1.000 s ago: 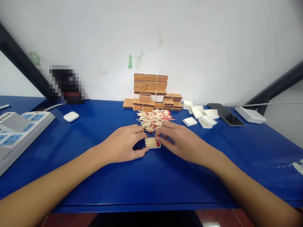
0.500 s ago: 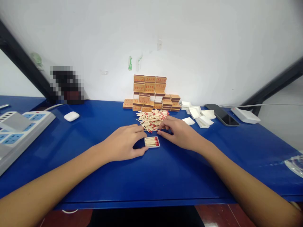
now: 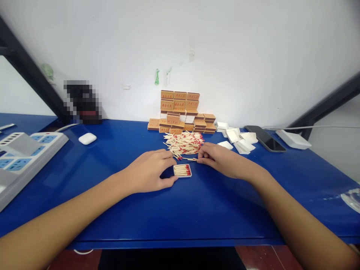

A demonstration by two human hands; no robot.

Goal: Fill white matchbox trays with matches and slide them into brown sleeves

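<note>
My left hand (image 3: 154, 170) grips the left end of a small white matchbox tray (image 3: 184, 176) between thumb and fingers. Red-tipped matches (image 3: 181, 170) lie side by side in that tray, heads to the right. Just up and to the right of it, my right hand (image 3: 218, 159) is closed in a pinch on one or more matches (image 3: 190, 159), whose pale ends stick out to the left. Behind both hands spreads a heap of loose matches (image 3: 184, 143), with red heads facing various ways.
Orange matchboxes (image 3: 180, 105) are stacked against the wall. Right of them lie several white paper trays (image 3: 242, 145), a black phone (image 3: 266, 138) and a white box (image 3: 294, 139). At left are a power strip (image 3: 42, 157) and a white earbud case (image 3: 87, 138).
My right hand has drawn back rightward from the heap, with pale match sticks now showing at its fingertips. The left hand keeps its grip on the tray. The view has shifted slightly.
</note>
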